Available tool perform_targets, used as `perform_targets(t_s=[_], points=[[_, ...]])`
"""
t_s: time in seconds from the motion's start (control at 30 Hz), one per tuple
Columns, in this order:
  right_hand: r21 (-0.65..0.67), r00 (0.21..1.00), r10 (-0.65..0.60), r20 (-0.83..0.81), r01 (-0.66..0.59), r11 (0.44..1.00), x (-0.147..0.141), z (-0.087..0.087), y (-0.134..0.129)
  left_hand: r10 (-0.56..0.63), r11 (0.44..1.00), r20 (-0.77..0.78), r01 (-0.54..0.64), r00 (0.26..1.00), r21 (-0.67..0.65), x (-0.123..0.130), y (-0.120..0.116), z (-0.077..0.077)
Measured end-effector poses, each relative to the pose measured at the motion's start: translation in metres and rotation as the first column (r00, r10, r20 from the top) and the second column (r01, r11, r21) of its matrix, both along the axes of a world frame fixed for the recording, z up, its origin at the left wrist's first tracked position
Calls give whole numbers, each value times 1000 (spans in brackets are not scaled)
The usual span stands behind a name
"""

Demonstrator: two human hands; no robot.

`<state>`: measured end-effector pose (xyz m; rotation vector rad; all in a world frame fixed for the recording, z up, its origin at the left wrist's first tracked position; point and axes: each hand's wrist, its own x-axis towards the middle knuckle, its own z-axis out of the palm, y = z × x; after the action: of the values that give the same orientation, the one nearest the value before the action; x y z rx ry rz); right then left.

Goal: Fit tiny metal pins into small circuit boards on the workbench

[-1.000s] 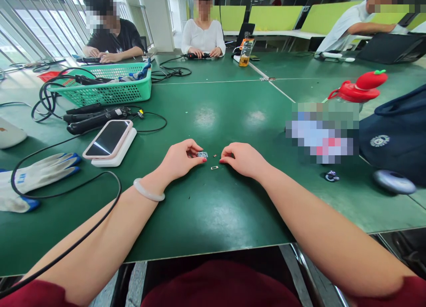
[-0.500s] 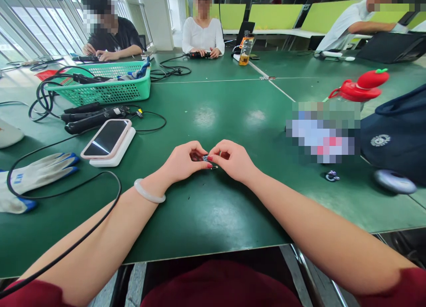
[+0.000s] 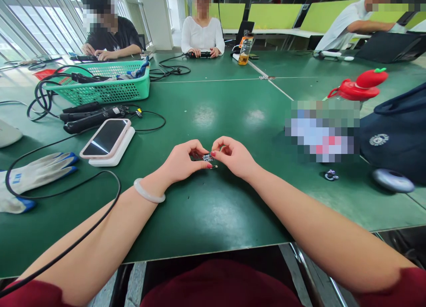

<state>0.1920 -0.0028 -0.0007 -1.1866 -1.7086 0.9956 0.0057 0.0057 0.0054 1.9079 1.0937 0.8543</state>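
Note:
Over the middle of the green table (image 3: 213, 218), my left hand (image 3: 184, 159) pinches a small black-and-silver patterned piece (image 3: 207, 157) between thumb and fingers. A thin shiny metal end (image 3: 214, 167) sticks out just past the thumb tip; whether it belongs to the same piece I cannot tell. My right hand (image 3: 234, 155) is closed in a pinch, thumb and index fingertip at the right edge of the patterned piece. The piece is partly covered by fingers, and its exact kind is too small to tell.
To the left lie a phone (image 3: 106, 138) on a white box, black handles (image 3: 95, 118), a cable and a work glove (image 3: 40, 176). Behind them stands a green basket (image 3: 103, 92). Right are a small ring-shaped object (image 3: 331, 175), a mouse (image 3: 392, 181) and a dark bag (image 3: 396, 134). Several people sit beyond.
My right fingertips have shifted slightly up and to the right, so more of the patterned piece shows. My left hand has hardly moved and keeps its pinch.

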Motion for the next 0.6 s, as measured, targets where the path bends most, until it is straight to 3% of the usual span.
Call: perform_targets(t_s=[0.13, 0.23, 0.6], points=[[176, 932, -141, 335, 85, 981, 12, -9, 11, 75, 997, -39, -75, 996, 1, -2, 3, -3], [195, 856, -158, 493, 69, 978, 15, -14, 15, 115, 993, -70, -116, 991, 0, -3, 6, -4], [203, 741, -142, 656, 9, 979, 6, -12, 16, 123, 992, -116, -127, 986, -28, -2, 7, -6]])
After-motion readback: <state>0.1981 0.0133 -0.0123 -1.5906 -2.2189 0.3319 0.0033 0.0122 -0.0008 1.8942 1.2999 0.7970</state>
